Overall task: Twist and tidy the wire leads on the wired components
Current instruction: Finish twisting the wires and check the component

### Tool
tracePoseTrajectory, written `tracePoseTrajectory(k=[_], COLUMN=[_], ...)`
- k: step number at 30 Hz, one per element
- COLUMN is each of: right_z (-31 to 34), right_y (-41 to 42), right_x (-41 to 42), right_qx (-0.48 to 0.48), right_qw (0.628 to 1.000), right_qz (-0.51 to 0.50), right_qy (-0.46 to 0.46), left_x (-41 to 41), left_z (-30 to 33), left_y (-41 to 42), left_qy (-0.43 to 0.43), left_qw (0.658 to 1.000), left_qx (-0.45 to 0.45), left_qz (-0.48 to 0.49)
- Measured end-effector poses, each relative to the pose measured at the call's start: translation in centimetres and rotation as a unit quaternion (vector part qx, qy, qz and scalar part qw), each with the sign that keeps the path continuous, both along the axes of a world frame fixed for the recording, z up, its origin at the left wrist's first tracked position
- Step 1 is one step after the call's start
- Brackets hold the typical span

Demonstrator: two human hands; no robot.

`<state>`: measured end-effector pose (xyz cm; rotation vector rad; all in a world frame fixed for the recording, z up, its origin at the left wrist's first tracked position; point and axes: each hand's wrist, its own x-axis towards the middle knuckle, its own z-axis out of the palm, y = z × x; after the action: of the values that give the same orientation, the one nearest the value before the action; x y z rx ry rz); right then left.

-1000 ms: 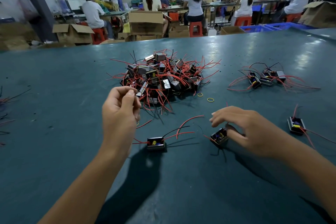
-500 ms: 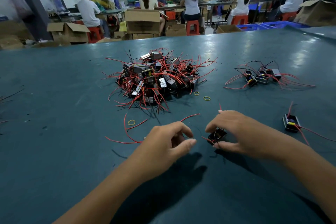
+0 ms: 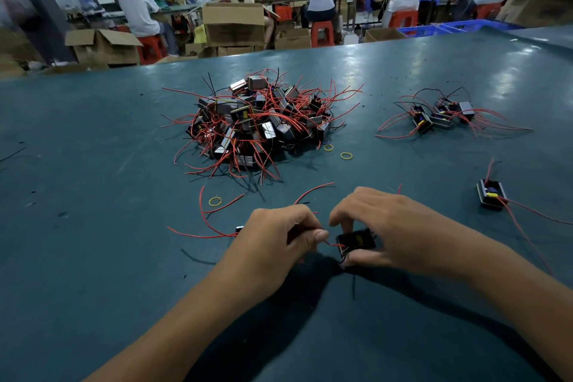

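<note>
My right hand (image 3: 390, 226) grips a small black wired component (image 3: 356, 240) between thumb and fingers, just above the green table (image 3: 93, 226). My left hand (image 3: 276, 242) pinches a red wire lead (image 3: 333, 244) coming off that component. Partly hidden behind my left hand lies a second component (image 3: 239, 229), its red leads spreading left and up. A big pile of components with red and black leads (image 3: 263, 124) sits in the middle of the table.
A small group of components (image 3: 440, 116) lies at the back right, and a single one (image 3: 491, 195) at the right. Yellow rubber bands (image 3: 346, 156) lie near the pile, one (image 3: 215, 201) left of my hands. Workers and cardboard boxes (image 3: 234, 23) stand beyond the table.
My left hand came down from near the pile, moved right and took hold of the red lead. My right hand lifted and turned the component toward it.
</note>
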<state>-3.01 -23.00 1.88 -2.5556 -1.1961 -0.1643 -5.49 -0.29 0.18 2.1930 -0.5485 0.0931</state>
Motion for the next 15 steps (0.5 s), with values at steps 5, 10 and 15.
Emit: tracePoseTrajectory(k=[5,10,15], right_z=[-0.2,-0.2,-0.7], right_y=[-0.1,-0.3,-0.2], right_x=[0.0,0.2,-0.5], right_qx=[-0.005,-0.028,-0.039], right_qw=[1.000,0.998,0.998], right_qz=[-0.005,-0.027,-0.044], right_qy=[0.026,0.050,0.029], left_x=[0.1,-0.3,-1.1], left_z=[0.1,0.5,0.2], left_y=[0.0,-0.6,-1.2], left_qy=[-0.042,0.119,0.198], left_qw=[0.998,0.982,0.961], left_qx=[0.049,-0.147,-0.191], left_qz=[0.013,0.022,0.031])
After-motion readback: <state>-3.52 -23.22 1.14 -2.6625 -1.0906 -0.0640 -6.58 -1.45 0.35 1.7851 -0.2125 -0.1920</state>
